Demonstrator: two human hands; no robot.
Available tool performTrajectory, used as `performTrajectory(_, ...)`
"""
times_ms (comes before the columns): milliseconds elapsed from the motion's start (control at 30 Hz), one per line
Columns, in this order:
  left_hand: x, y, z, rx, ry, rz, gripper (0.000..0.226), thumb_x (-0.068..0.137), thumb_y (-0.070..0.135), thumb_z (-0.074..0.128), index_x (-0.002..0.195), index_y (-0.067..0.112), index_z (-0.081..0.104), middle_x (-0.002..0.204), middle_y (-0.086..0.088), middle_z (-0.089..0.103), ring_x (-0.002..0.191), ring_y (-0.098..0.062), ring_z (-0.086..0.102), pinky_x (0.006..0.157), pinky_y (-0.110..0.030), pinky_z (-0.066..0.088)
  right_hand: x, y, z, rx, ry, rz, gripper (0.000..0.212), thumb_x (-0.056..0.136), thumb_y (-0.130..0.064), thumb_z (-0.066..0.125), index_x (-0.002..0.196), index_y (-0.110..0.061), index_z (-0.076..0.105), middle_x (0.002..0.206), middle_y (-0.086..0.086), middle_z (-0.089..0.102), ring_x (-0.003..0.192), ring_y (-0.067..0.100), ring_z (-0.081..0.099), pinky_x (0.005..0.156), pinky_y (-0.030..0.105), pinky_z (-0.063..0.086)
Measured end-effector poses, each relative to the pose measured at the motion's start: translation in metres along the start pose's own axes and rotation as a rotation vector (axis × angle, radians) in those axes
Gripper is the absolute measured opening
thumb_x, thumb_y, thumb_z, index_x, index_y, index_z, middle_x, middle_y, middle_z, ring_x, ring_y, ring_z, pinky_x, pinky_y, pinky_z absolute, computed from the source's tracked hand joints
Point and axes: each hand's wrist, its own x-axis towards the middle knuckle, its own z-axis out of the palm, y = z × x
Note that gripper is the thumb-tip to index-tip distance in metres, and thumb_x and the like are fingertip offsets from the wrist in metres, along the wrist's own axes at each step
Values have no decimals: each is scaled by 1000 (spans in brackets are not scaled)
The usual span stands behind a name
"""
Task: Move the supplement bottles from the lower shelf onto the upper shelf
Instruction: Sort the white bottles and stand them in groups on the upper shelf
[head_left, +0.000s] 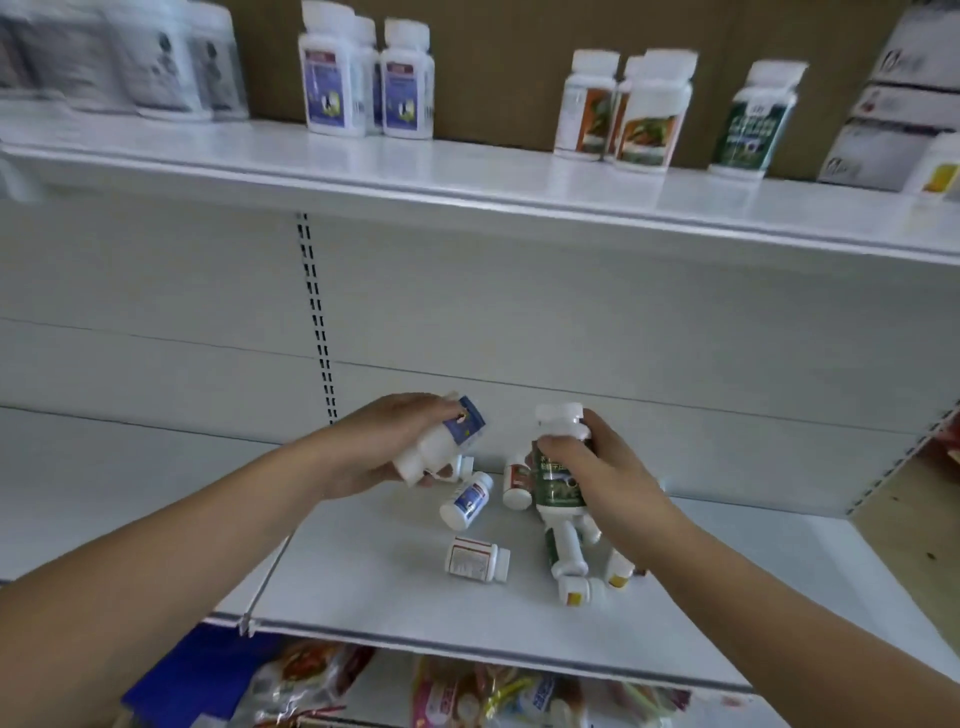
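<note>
Both hands grip bottles just above the lower shelf (363, 587): the left hand (384, 457) curls round a blue bottle (452, 439), its long axis tilted with the cap down toward the wrist, and the right hand (613, 473) clasps a green bottle (558, 478) near upright, cap above the fingers. The upper shelf (467, 174) lies well above and beyond both grips, and its projecting front edge stands in the way of a straight lift. Its bare stretch, directly above, is flanked by standing bottles (363, 78). Loose bottles (478, 558) lie on their sides below and between the grips.

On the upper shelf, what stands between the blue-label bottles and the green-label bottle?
Head view: a cluster of orange-label bottles stands between the blue-label bottles and the green-label bottle.
</note>
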Motion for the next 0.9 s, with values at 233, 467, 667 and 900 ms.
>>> performTrajectory(233,-104,80,26,218,-201,134,48,61,29,74,104,11,63,83,-7,72,71,-17,66,56,-23,50,-77,-82,-25,156,-125,-67,32,73,-31,65,104,-24,58,82,3,72,75,21,70,72,43,56)
performTrajectory(467,-154,143,33,250,-27,514,41,45,34,83,83,26,69,78,0,71,64,-13,60,52,-21,49,-114,-155,-57,247,-153,-360,55,55,-34,68,106,-17,56,83,9,70,72,25,69,67,38,54)
performTrajectory(667,-149,205,10,252,92,649,38,41,33,85,77,29,72,80,-3,67,80,-23,58,77,-39,46,-86,-217,-55,342,-116,-469,40,73,-23,59,111,-11,56,80,7,70,72,22,69,69,36,55)
performTrajectory(900,-111,251,-37,484,108,570,57,50,34,84,101,12,70,98,-14,71,93,-21,64,93,-44,46,-27,-257,-32,363,-102,-378,36,80,-21,63,113,-10,54,88,8,67,76,19,67,75,33,55)
